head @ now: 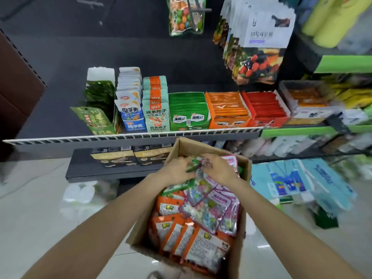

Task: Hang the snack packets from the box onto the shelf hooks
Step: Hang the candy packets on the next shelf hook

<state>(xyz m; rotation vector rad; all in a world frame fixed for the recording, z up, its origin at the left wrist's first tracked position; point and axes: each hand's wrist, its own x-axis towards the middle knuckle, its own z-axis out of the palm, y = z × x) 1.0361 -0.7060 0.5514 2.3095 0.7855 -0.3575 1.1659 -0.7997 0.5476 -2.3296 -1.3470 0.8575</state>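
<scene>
Snack packets (201,206) fill an open cardboard box (244,168) on the floor in front of the shelf (130,135). Both hands reach into its far end: the left hand (177,170) has its fingers curled round a green packet (193,165), and the right hand (219,168) pinches the top of a clear pink-edged packet (203,190) just beside it. Orange packets (181,232) stand at the box's near end. Candy bag (186,16) hangs from a hook above.

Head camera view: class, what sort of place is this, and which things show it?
Most likely a small shop's snack aisle: display cartons of packets lined along a shelf, bags on hooks above, and a cardboard box of stock.
</scene>
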